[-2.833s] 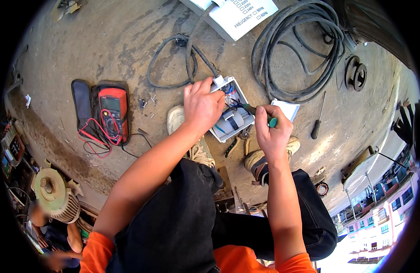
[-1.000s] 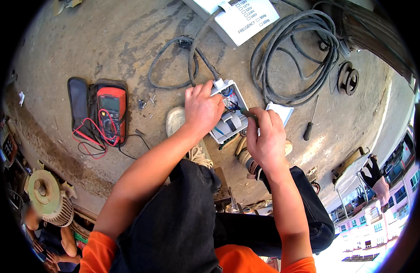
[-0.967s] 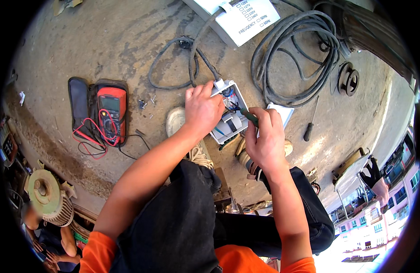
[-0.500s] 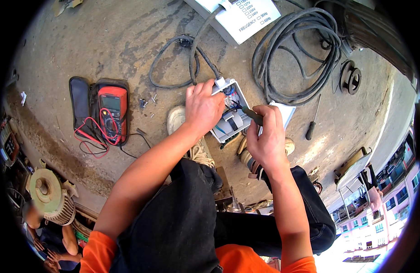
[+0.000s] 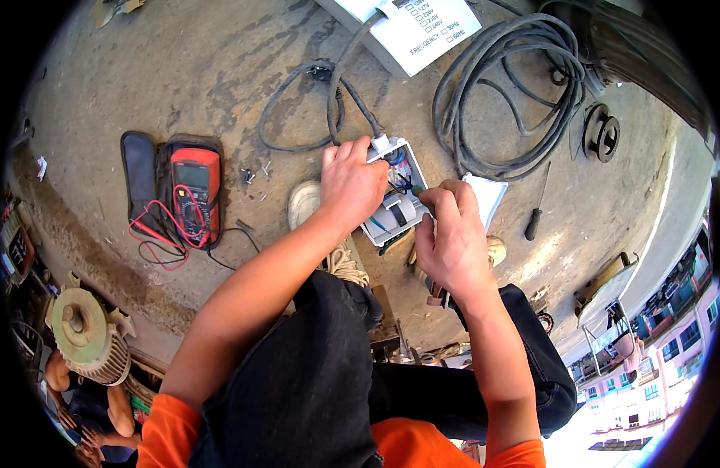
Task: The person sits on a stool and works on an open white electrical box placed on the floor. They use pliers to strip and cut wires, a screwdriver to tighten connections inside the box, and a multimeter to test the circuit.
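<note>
A small open grey electrical box (image 5: 418,204) sits between my shoes, with wires and a grey cylinder (image 5: 393,212) inside. My left hand (image 5: 352,183) is closed on its upper left edge by the white cable gland (image 5: 381,143). Over the box's right side is my right hand (image 5: 456,234), its fingers curled round a screwdriver (image 5: 417,189). Only a green bit of the handle shows beyond the fingertips; its tip is lost among the wires. From the gland a thick black cable (image 5: 361,109) runs up and away.
To the left lies a red multimeter (image 5: 198,183) in its black case, near loose screws (image 5: 265,168). A white carton (image 5: 414,39) and coiled black cable (image 5: 500,70) lie beyond. Another screwdriver (image 5: 534,222) is at right. A person (image 5: 102,421) sits lower left beside a motor (image 5: 87,335).
My right hand has turned round the screwdriver, and its fingers now cover most of the handle. My left hand stays on the box.
</note>
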`<move>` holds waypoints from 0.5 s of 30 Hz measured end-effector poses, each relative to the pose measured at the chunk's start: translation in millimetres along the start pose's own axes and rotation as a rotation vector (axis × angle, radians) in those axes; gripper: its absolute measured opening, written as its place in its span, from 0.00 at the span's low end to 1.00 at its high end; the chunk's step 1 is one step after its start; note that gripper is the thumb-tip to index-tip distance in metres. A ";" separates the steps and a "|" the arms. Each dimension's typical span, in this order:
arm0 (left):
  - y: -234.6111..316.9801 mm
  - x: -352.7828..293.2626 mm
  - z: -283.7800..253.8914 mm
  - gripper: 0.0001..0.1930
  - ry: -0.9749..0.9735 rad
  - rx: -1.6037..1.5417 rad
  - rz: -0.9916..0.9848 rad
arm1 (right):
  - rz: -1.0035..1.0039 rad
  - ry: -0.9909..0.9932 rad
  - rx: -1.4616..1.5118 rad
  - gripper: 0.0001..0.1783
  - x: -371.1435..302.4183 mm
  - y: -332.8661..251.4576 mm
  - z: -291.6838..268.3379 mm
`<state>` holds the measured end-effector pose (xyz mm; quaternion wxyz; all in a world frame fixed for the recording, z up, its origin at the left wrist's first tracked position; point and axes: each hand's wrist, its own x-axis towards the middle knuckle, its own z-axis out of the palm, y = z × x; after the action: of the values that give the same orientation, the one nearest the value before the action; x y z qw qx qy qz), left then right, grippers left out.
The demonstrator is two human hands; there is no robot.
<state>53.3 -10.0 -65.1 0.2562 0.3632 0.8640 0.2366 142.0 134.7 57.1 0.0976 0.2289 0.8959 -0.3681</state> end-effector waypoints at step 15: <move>7.6 -0.4 5.6 0.05 -0.110 -0.009 0.077 | 0.019 -0.060 -0.229 0.14 -21.8 1.7 0.6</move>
<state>60.9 -4.3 -64.7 0.2957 0.4074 0.8329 0.2299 161.9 127.9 63.1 0.1535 0.2134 0.9266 -0.2691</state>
